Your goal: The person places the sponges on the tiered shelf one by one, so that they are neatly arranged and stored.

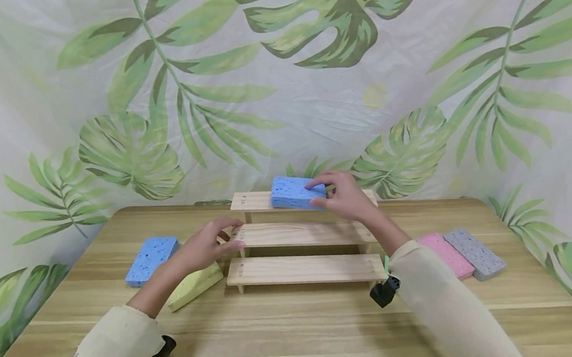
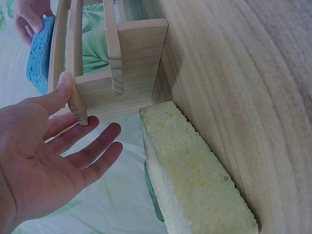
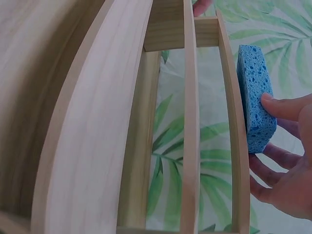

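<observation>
Blue sponge [image 1: 294, 193]: lies on the top, far tier of the three-step wooden rack [image 1: 305, 268], long axis running left to right, pinched at its right end by the right hand [image 1: 344, 196] with thumb and fingers curled round it. Left hand [image 1: 204, 246]: grip spread and holding nothing, thumb touching the left end of the middle tier. Yellow sponge [image 1: 194, 284] lies on the counter [image 1: 297, 323] just near of that hand; second blue sponge [image 1: 152, 259] further left; pink sponge [image 1: 445, 255] and grey sponge [image 1: 475, 252] lie right of the rack.
</observation>
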Demonstrator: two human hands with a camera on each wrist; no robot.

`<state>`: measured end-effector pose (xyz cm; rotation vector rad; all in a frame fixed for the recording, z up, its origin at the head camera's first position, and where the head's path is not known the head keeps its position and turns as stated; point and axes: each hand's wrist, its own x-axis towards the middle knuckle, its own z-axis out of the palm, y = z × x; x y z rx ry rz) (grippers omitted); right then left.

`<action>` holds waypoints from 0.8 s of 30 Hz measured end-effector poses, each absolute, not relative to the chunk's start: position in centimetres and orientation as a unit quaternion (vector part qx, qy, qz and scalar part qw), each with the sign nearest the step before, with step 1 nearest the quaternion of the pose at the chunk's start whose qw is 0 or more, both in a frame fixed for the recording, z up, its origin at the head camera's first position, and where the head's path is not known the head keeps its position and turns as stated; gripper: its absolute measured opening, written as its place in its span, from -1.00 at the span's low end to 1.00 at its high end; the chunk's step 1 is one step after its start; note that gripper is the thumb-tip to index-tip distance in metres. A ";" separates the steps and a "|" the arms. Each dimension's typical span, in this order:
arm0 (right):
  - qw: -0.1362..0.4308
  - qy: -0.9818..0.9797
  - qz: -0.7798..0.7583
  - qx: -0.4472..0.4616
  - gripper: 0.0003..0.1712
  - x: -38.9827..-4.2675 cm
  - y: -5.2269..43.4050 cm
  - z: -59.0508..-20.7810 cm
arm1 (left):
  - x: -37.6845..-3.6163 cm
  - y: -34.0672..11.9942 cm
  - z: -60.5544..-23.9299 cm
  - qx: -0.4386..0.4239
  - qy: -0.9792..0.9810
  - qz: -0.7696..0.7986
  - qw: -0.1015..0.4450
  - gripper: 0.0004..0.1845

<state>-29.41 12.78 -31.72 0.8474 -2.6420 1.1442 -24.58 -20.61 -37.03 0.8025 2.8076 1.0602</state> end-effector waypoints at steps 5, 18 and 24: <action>0.081 -0.887 0.351 0.289 -0.65 -29.8 11.4 -31.5 | -24.6 -20.6 -37.0 0.259 0.903 0.341 0.017 -0.46; 0.050 -0.897 0.341 0.278 -0.64 -30.1 9.7 -31.3 | -24.7 -20.7 -37.0 0.261 0.903 0.341 0.018 -0.46; 0.047 -0.901 0.331 0.277 -0.64 -30.2 9.4 -31.3 | -24.7 -20.7 -37.0 0.260 0.903 0.342 0.020 -0.46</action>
